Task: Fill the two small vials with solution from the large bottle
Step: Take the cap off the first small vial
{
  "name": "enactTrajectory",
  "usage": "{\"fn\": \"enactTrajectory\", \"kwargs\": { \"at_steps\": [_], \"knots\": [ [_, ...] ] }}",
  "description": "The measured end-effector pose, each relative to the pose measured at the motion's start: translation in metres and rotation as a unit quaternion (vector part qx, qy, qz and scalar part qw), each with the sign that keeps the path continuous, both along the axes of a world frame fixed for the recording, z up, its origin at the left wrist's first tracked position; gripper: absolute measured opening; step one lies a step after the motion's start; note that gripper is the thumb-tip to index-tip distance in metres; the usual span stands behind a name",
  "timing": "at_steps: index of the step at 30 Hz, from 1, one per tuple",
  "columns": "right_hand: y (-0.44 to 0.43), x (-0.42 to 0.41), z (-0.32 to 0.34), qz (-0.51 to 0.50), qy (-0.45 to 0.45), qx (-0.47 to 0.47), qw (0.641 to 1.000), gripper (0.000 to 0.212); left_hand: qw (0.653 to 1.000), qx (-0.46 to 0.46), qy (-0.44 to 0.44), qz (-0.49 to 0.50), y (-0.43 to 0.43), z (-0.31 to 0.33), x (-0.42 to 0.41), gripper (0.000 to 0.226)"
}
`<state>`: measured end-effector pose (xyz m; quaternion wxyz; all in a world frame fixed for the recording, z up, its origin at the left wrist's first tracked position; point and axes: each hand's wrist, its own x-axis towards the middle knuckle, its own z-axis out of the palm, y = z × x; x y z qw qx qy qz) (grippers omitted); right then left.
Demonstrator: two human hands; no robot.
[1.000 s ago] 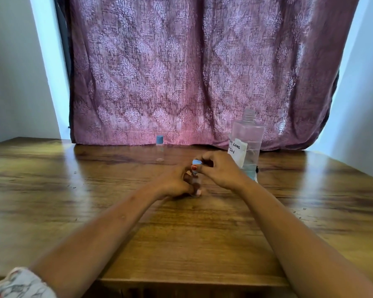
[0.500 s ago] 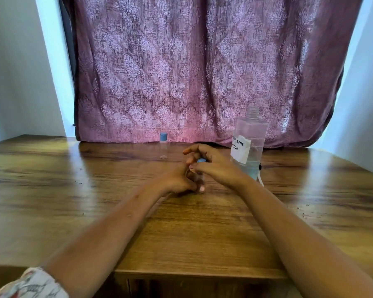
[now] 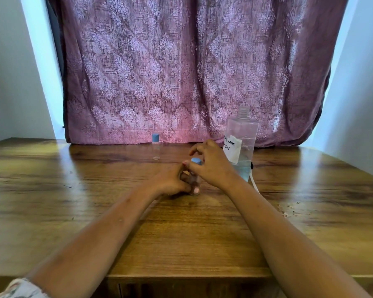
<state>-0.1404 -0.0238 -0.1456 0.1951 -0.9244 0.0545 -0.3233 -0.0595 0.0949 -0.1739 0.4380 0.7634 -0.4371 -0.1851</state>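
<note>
1. Head view, taking 12 o'clock as straight ahead toward the curtain (image 3: pixel 181 72): both hands meet at the middle of the wooden tabletop (image 3: pixel 73 201), around one small vial (image 3: pixel 193 182).
2. The left hand (image 3: pixel 170 181) rests on the tabletop with its fingers curled round the clear body of this vial, which stands upright on the wood.
3. The right hand (image 3: pixel 211 168) comes in from 3 o'clock and pinches the vial's blue cap (image 3: pixel 196 161) between thumb and fingers, the forefinger lifted above it.
4. How much liquid this vial holds cannot be told behind the fingers.
5. The second small vial (image 3: pixel 156 148), also blue-capped and upright, stands apart at 11 o'clock from the hands, near the foot of the curtain.
6. The large bottle (image 3: pixel 243 134) stands upright at 2 o'clock, just behind the right hand, its threaded neck showing and pale blue solution in its lower part.
7. A handwritten white label (image 3: pixel 233 150) faces the camera on the bottle.
8. A patterned sleeve (image 3: pixel 19 289) shows at 7 o'clock.
</note>
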Motion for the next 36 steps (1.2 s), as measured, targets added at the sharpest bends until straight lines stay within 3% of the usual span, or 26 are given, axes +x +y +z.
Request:
{"fn": "enactTrajectory", "kwargs": {
  "at_steps": [6, 13, 18, 20, 23, 30, 36],
  "knots": [
    [0.000, -0.009, 0.009, 0.039, 0.027, 0.019, 0.999, 0.021, 1.000, 0.004, 0.007, 0.003, 0.000, 0.000, -0.001, 0.046],
    [-0.003, -0.018, 0.016, 0.157, 0.079, 0.148, 0.973, 0.040, 1.000, 0.002, 0.013, 0.003, 0.001, -0.002, 0.002, 0.045],
    [-0.005, -0.012, 0.007, 0.025, 0.065, -0.010, 0.998, 0.043, 0.999, 0.005, -0.035, 0.026, 0.001, -0.003, 0.003, 0.038],
    [-0.005, -0.011, 0.005, 0.007, 0.054, -0.028, 0.998, 0.039, 0.999, -0.005, -0.023, 0.021, 0.002, -0.006, 0.006, 0.036],
    [-0.003, -0.012, 0.008, 0.043, 0.041, 0.016, 0.998, 0.023, 1.000, -0.018, 0.020, 0.012, 0.003, -0.005, 0.006, 0.037],
    [-0.013, -0.044, 0.024, 0.118, -0.039, 0.301, 0.945, 0.019, 0.998, -0.031, 0.048, 0.006, 0.002, -0.004, 0.007, 0.041],
    [-0.024, -0.081, -0.005, 0.060, 0.083, 0.252, 0.962, 0.022, 0.999, -0.014, 0.030, 0.007, 0.003, -0.003, 0.004, 0.048]
  ]
}}
